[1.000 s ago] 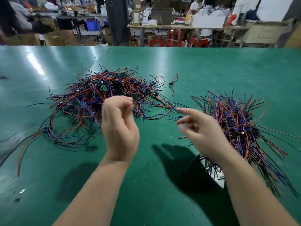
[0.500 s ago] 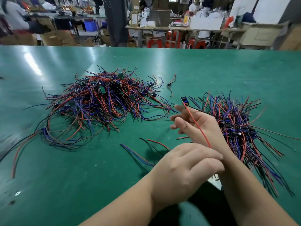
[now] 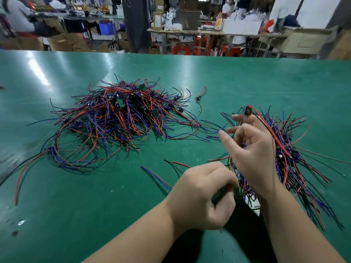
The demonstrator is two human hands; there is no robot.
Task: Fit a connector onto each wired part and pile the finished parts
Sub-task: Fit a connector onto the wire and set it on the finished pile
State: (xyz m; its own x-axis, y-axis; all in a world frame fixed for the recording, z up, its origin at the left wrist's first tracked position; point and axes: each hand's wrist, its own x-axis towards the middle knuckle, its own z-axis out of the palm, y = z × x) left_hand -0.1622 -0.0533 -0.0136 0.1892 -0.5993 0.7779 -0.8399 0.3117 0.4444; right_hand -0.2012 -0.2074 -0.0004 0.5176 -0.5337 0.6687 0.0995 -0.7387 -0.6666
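Note:
A big tangle of red, blue and black wired parts (image 3: 121, 118) lies on the green table (image 3: 247, 82) at centre left. A second pile of wired parts (image 3: 296, 154) lies at the right. My right hand (image 3: 252, 149) hovers over that pile's near edge and holds a small dark connector (image 3: 247, 110) at its fingertips, with a red and black lead (image 3: 273, 133) running back over the hand. My left hand (image 3: 203, 194) is curled close below it, gripping a small green wired part (image 3: 220, 193) whose wires trail left.
A lone wired part (image 3: 200, 95) lies between the piles. Loose blue, black and red wire ends (image 3: 163, 173) stretch over the table left of my left hand. A white object (image 3: 252, 204) peeks out under my right wrist. Workbenches, boxes and people fill the background.
My right hand rose and turned, lifting the connector higher over the right pile. My left hand stayed curled near it; the camera view shifted slightly.

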